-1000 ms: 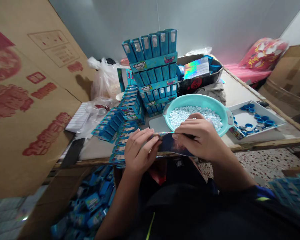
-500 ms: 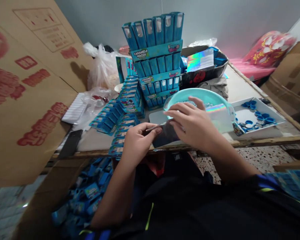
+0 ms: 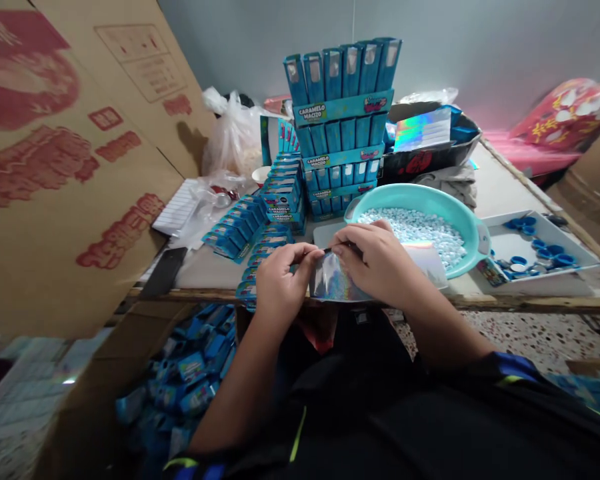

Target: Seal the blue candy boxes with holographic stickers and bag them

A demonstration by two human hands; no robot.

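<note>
The left hand [image 3: 284, 280] and right hand [image 3: 375, 260] each pinch the top of a holographic sheet [image 3: 333, 280] in a thumb-and-finger grip, by the table's [image 3: 210, 272] near edge. From it, a turquoise basin [image 3: 423, 195] of pale pellets [image 3: 445, 240] sits at two o'clock, and stacked CARAMELO MACIZO cartons [image 3: 349, 137] at twelve.

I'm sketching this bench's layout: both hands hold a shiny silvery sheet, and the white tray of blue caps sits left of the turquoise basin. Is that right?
Wrong side: in the head view, the white tray of blue caps sits right of the turquoise basin. The left hand and right hand do hold the shiny silvery sheet.
</note>
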